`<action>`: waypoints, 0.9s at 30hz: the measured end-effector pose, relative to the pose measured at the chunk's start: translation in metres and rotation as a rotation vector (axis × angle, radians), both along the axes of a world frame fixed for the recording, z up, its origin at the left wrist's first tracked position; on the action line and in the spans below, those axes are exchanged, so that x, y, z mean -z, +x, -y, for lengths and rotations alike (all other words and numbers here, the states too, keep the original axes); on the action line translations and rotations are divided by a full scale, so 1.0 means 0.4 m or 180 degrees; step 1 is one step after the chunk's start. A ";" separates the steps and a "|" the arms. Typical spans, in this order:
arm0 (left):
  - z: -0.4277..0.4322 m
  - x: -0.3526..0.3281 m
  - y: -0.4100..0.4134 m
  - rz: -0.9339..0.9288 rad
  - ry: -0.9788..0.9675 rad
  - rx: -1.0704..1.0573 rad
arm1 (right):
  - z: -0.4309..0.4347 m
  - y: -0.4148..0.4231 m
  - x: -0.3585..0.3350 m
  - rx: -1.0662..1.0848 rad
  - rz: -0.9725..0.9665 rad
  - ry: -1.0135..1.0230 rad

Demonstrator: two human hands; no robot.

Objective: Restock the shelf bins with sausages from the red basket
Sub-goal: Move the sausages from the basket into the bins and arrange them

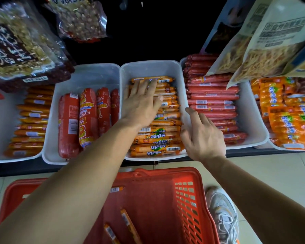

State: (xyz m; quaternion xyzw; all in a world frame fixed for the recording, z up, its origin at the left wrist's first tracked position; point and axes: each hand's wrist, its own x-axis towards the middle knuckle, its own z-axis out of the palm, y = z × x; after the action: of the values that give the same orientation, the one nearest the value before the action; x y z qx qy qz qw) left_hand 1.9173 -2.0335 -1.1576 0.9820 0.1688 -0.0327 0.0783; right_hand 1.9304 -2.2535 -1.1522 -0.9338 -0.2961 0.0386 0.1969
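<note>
While spread fingers press orange sausages in the middle bin, red basket holds three.

Hanging snack bags overhang the shelf, a peanut bag upper left, a grey sneaker on the floor.

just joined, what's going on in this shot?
A person is restocking sausages on a shelf. The left hand lies flat on the orange sausages in the middle white bin, pressing or straightening them. The right hand rests open at that bin's right edge, holding nothing. The red basket on the floor below has a few orange sausages left in it.
</note>
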 end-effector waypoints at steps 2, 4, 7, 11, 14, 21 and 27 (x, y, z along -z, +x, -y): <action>0.032 0.017 -0.045 -0.0176 -0.0038 -0.0081 | 0.001 -0.001 -0.001 0.0013 0.0009 -0.0007; 0.043 0.032 -0.063 -0.0386 -0.0077 -0.0028 | 0.000 -0.002 -0.001 0.0019 0.0015 -0.0004; 0.055 0.024 -0.023 -0.0375 -0.0171 0.0349 | 0.000 -0.002 0.000 0.0019 0.0011 0.0031; 0.083 -0.001 -0.004 -0.0015 -0.0745 0.0514 | 0.001 -0.004 0.000 0.0013 -0.0005 0.0044; 0.066 -0.011 -0.043 0.0299 -0.1058 0.0166 | 0.001 -0.002 0.000 0.0031 -0.0011 0.0000; 0.048 -0.134 -0.216 0.0005 -0.0802 0.0160 | -0.009 0.003 -0.055 -0.0108 -0.0048 -0.0822; 0.025 -0.332 -0.457 -0.0404 -0.0599 -0.0222 | -0.078 -0.035 -0.305 -0.0726 0.0062 -0.1268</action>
State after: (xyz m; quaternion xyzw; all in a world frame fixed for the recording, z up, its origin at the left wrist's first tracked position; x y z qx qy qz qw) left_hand 1.7345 -2.0435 -1.0246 0.9598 0.2036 -0.1078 0.1604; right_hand 1.9163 -2.2225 -1.0302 -0.9151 -0.3881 0.1093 0.0002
